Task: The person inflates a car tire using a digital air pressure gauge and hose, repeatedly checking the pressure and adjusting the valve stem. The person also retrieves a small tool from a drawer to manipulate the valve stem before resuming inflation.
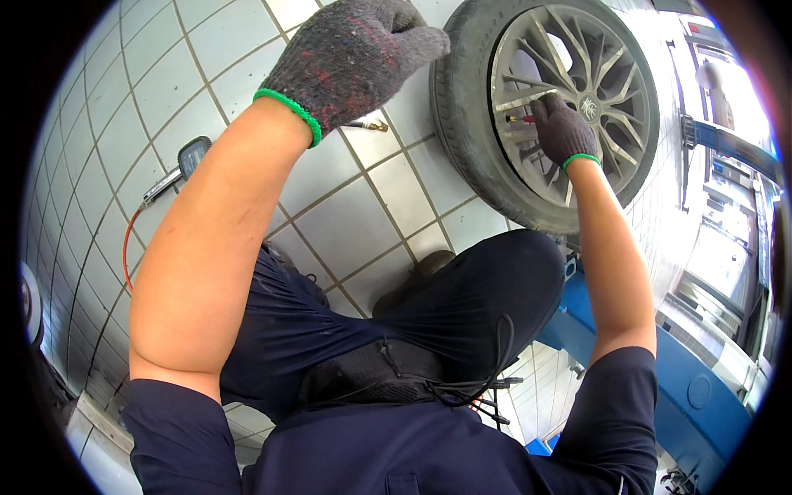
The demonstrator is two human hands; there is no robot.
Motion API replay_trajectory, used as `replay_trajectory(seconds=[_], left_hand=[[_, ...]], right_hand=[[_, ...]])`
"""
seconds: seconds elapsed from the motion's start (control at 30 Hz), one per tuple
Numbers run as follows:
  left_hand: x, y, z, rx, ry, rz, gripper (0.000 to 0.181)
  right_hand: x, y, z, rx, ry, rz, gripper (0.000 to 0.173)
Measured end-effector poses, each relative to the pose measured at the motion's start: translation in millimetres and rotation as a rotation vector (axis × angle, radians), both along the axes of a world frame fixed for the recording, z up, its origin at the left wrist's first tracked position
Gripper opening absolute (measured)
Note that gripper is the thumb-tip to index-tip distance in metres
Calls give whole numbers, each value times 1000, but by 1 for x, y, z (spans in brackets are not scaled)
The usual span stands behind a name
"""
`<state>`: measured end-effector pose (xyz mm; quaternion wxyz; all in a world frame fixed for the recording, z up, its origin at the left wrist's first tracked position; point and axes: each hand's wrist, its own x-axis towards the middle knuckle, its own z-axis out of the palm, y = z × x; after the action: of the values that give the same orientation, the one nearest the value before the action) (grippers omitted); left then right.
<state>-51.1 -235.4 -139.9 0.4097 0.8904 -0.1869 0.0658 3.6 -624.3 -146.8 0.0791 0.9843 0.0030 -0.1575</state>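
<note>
My left hand point(359, 55), in a dark knitted work glove with a green cuff, is raised over the tiled floor beside the tyre. Its fingers are bent, and the view does not tell whether anything is between them. My right hand point(562, 127), gloved alike, grips a small tool point(521, 119) with a red handle and a brass-coloured tip, in front of the spokes. Behind it stands a car wheel, its multi-spoke alloy rim point(609, 62) inside a worn rubber tyre point(470, 93). Below my left hand, a hose end with a brass fitting point(374, 126) lies on the floor.
A tyre inflator gauge point(194, 154) with a red hose point(128, 247) lies on the tiles point(348, 216) to the left. A blue metal beam point(687, 377) of shop equipment runs along the lower right. My bent knees are below the wheel.
</note>
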Motion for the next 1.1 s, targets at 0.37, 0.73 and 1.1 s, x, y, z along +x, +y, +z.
replay_trajectory(seconds=[0.37, 0.73, 1.1], left_hand=[[0, -4, 6, -112, 166, 67, 41], [0, -8, 11, -150, 255, 78, 41], [-3, -12, 69, -162, 515, 127, 43]], right_hand=[[-10, -3, 1, 78, -17, 62, 46], [-19, -6, 2, 176, -30, 15, 46], [-14, -14, -4, 175, -50, -73, 38]])
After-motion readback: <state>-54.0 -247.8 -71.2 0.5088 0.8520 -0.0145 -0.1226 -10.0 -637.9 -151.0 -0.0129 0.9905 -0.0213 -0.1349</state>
